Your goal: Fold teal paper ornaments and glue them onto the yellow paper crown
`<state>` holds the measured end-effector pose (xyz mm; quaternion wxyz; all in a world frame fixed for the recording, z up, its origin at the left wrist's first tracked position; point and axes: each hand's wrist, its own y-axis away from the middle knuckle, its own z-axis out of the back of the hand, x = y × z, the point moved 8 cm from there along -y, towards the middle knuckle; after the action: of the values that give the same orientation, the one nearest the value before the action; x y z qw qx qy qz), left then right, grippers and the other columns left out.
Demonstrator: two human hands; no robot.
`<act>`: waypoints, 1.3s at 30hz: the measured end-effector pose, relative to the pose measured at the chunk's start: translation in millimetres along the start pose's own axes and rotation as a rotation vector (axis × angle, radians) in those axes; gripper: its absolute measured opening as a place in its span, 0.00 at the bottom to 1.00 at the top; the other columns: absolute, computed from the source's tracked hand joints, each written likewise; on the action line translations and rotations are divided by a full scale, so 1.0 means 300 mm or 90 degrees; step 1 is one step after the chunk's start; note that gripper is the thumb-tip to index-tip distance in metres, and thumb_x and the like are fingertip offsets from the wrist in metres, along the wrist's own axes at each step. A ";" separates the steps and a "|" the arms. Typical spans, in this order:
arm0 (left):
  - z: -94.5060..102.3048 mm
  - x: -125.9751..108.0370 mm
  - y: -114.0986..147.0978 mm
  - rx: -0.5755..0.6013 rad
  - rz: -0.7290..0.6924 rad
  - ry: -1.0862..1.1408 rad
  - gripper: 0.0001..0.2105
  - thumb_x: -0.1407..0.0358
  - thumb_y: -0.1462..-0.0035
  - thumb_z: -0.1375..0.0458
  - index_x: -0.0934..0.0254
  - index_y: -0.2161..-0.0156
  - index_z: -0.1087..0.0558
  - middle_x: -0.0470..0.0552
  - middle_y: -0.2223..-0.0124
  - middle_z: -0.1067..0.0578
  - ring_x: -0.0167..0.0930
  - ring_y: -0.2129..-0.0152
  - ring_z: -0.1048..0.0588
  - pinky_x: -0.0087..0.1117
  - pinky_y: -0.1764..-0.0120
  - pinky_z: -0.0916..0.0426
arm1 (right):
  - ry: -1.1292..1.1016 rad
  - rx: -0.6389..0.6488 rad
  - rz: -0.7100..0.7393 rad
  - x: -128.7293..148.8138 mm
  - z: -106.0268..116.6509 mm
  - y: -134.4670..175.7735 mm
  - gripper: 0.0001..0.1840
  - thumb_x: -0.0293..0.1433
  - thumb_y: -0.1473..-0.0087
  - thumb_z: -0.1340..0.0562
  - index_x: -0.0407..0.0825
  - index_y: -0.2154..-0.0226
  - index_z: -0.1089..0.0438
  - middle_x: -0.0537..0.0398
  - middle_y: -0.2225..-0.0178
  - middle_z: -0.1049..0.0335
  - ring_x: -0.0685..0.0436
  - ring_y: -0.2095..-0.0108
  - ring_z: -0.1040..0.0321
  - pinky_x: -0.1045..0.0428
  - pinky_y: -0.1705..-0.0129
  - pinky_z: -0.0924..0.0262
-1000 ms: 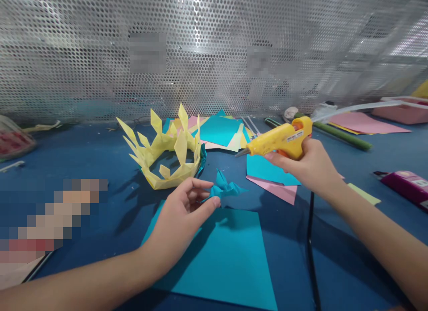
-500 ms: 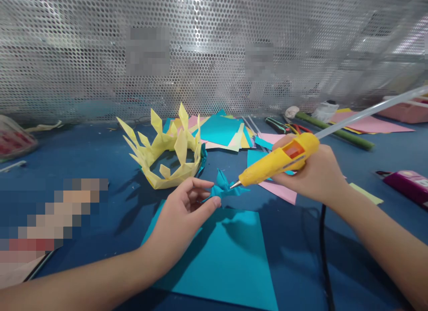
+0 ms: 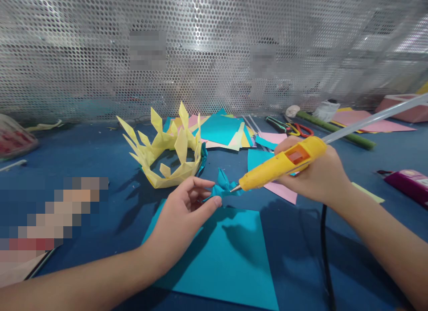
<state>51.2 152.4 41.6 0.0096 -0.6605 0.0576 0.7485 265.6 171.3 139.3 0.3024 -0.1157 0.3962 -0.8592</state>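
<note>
Between the thumb and fingers of my left hand (image 3: 187, 217) is a small folded blue paper piece (image 3: 223, 181) with pointed tips, held above a flat blue sheet of paper (image 3: 220, 262). My right hand (image 3: 310, 177) grips a yellow hot glue gun (image 3: 277, 168), a long clear glue stick (image 3: 374, 117) jutting from its back end. The metal nozzle is at the folded piece; whether it touches cannot be made out. A pale yellow paper crown (image 3: 174, 177) with tall pointed tips stands just beyond my left hand, a bit of darker blue paper on its right side.
Coloured paper sheets (image 3: 220, 129) are piled behind the crown. Scissors (image 3: 302, 129), a green rod (image 3: 337, 131) and a purple packet (image 3: 408, 186) lie to the right. The gun's black cord (image 3: 324, 253) trails down the blue table. A perforated metal screen (image 3: 214, 56) closes the back.
The glue gun has shifted slightly right and down, its nozzle still by the folded piece. My left hand has hardly moved. More of the scissors shows behind the gun.
</note>
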 end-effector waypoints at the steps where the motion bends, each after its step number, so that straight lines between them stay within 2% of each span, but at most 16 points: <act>1: 0.000 -0.001 0.000 0.000 0.001 0.000 0.13 0.58 0.50 0.35 0.61 0.61 0.29 0.45 0.69 0.25 0.30 0.69 0.27 0.27 0.68 0.35 | 0.002 0.001 0.004 0.001 0.000 -0.001 0.11 0.41 0.53 0.37 0.52 0.71 0.33 0.57 0.77 0.26 0.40 0.77 0.27 0.50 0.76 0.37; 15: -0.005 -0.006 -0.008 -0.001 -0.001 -0.004 0.13 0.58 0.50 0.35 0.60 0.61 0.30 0.45 0.69 0.24 0.30 0.68 0.26 0.28 0.67 0.34 | 0.001 0.017 0.030 0.004 -0.011 0.003 0.10 0.41 0.49 0.40 0.51 0.69 0.33 0.53 0.74 0.25 0.39 0.76 0.26 0.48 0.75 0.36; 29: -0.003 -0.001 -0.006 -0.004 -0.002 0.002 0.13 0.58 0.50 0.35 0.60 0.62 0.29 0.44 0.69 0.25 0.30 0.68 0.27 0.27 0.67 0.34 | 0.013 0.036 0.017 -0.012 -0.018 0.003 0.09 0.39 0.50 0.41 0.51 0.70 0.33 0.53 0.75 0.26 0.39 0.76 0.27 0.48 0.74 0.38; 39: 0.000 0.000 -0.002 0.000 0.001 -0.004 0.13 0.58 0.49 0.36 0.60 0.61 0.30 0.44 0.69 0.26 0.30 0.69 0.28 0.27 0.68 0.35 | 0.020 0.010 0.023 -0.002 -0.013 0.000 0.08 0.38 0.50 0.42 0.51 0.71 0.34 0.53 0.77 0.28 0.39 0.77 0.28 0.49 0.76 0.40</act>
<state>51.3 152.9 41.7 0.0093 -0.6582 0.0582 0.7506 264.4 174.0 136.8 0.3122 -0.0930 0.3963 -0.8584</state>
